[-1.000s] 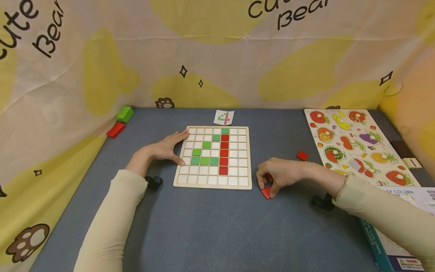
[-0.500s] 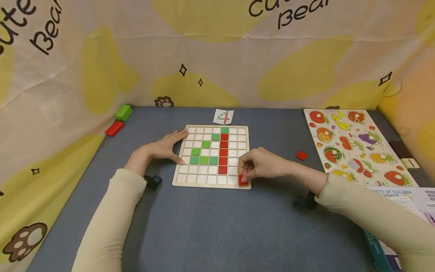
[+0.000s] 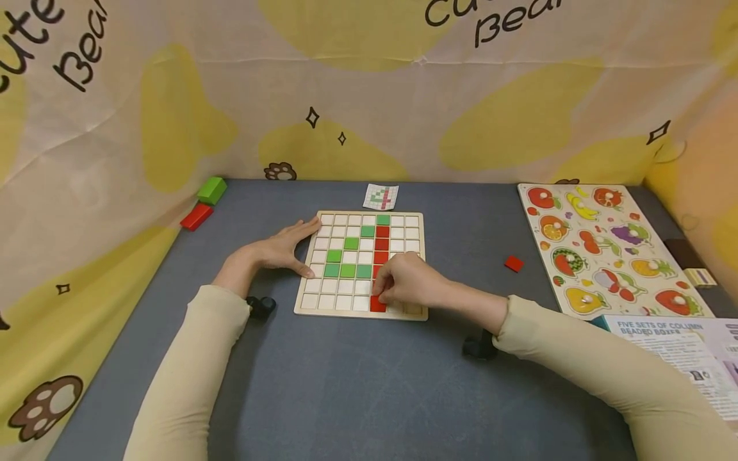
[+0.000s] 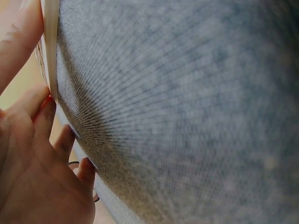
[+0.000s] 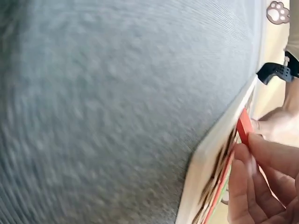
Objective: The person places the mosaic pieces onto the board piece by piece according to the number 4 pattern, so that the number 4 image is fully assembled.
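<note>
A wooden grid board (image 3: 346,314) with white squares lies on the table. Several green tiles (image 3: 348,271) form a diagonal and a row on it, and several red tiles (image 3: 382,244) make a column. My left hand (image 3: 282,250) rests along the board's left edge, thumb and fingers spread. Over the lower right part of the board, my right hand (image 3: 410,280) pinches a red square tile (image 3: 377,305) between thumb and fingertips, at the bottom-row square below the column. In the right wrist view this red tile (image 5: 244,126) stands tilted at the board's surface.
A small pattern card (image 3: 380,197) lies behind the board. One loose red tile (image 3: 514,263) is on the table to the right, near a fruit puzzle board (image 3: 611,250) and a printed box (image 3: 680,358). Green (image 3: 211,191) and red (image 3: 196,217) blocks sit back left.
My right hand has carried the red tile from the table right of the board, across its lower right corner, to the bottom of the red column. The left hand has stayed in place.
</note>
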`<act>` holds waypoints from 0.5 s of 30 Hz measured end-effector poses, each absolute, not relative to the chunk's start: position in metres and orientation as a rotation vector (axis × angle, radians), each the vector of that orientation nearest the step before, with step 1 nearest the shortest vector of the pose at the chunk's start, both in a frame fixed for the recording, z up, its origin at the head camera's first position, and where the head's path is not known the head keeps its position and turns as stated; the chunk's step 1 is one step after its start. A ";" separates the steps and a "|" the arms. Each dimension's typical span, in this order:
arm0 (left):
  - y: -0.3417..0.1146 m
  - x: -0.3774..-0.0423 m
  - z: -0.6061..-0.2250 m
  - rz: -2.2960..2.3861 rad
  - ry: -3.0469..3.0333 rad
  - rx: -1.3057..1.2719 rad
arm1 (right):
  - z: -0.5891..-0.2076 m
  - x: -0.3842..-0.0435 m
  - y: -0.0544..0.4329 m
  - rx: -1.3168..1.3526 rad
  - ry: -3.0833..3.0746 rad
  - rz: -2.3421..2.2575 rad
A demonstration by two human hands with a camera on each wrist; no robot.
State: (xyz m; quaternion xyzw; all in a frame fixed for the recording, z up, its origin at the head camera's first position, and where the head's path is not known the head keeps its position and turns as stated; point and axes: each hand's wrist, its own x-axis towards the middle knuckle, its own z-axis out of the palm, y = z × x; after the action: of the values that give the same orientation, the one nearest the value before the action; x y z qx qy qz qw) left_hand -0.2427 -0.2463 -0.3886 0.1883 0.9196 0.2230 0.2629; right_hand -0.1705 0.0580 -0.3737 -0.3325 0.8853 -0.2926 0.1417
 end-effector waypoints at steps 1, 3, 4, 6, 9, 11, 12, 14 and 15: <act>-0.246 -0.243 -0.389 0.603 2.488 0.510 | -0.374 -0.170 0.057 -0.955 2.560 -0.835; -0.247 -0.243 -0.388 0.600 2.489 0.513 | -0.376 -0.170 0.056 -0.950 2.569 -0.823; -0.247 -0.243 -0.388 0.597 2.489 0.515 | -0.376 -0.170 0.056 -0.952 2.578 -0.814; -0.247 -0.243 -0.388 0.596 2.489 0.518 | -0.378 -0.170 0.055 -0.963 2.589 -0.801; -0.247 -0.243 -0.388 0.593 2.487 0.523 | -0.380 -0.171 0.056 -0.997 2.598 -0.774; -0.247 -0.243 -0.388 0.596 2.484 0.517 | -0.379 -0.172 0.059 -1.017 2.588 -0.774; -0.247 -0.243 -0.388 0.595 2.482 0.514 | -0.378 -0.174 0.062 -1.023 2.587 -0.779; -0.247 -0.243 -0.387 0.601 2.478 0.505 | -0.373 -0.178 0.071 -1.011 2.588 -0.788; -0.247 -0.243 -0.387 0.603 2.478 0.497 | -0.370 -0.182 0.078 -0.998 2.589 -0.797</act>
State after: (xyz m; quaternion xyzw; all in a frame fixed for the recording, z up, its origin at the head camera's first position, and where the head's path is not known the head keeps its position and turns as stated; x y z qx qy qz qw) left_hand -0.2425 -0.2465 -0.3868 0.1842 0.9187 0.2236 0.2685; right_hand -0.1819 0.0778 -0.3695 -0.3428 0.8896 -0.2738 0.1273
